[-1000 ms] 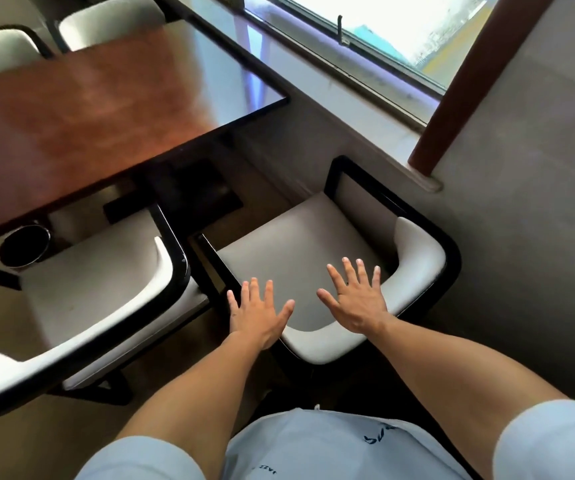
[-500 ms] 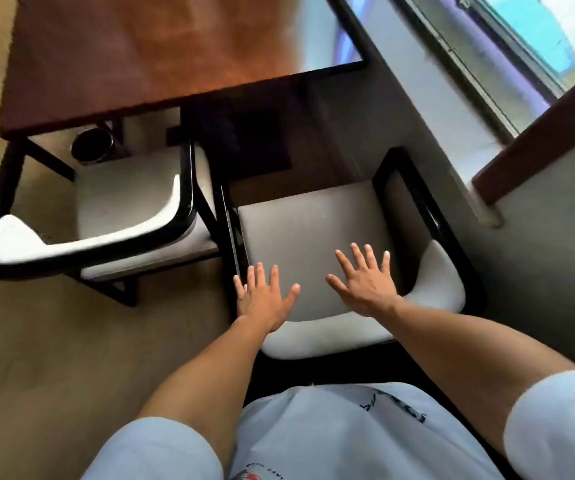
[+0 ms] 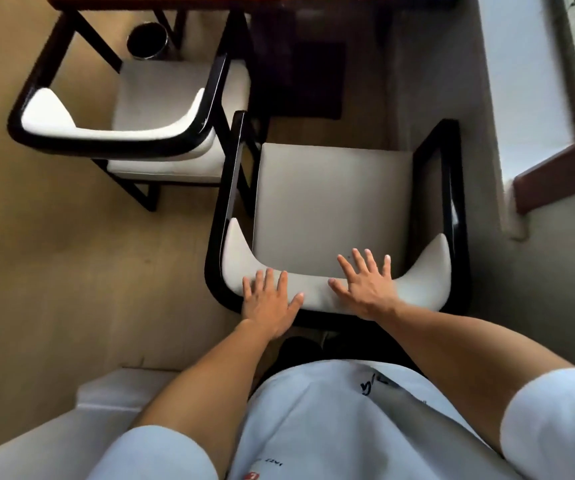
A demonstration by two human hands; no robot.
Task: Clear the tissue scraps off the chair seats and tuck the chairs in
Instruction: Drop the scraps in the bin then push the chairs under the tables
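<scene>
A black-framed chair with a pale cushioned seat (image 3: 331, 202) stands right below me, pulled back from the table. Its seat shows no tissue scraps. My left hand (image 3: 270, 303) lies flat with spread fingers on the left part of the curved white backrest (image 3: 421, 285). My right hand (image 3: 365, 284) rests flat on the backrest's middle, fingers straight and reaching over the seat's rear edge. A second chair (image 3: 161, 98) of the same kind stands to the left, its seat partly under the table and bare of scraps.
The dark wooden table's edge (image 3: 244, 0) runs along the top. A round black bin (image 3: 147, 39) stands under it by the left chair. A wall and window sill (image 3: 521, 98) close off the right side. Tan floor (image 3: 71, 254) lies open to the left.
The view has tilted down and swung until the chair sits square below me. Both hands stay flat, now resting on the backrest.
</scene>
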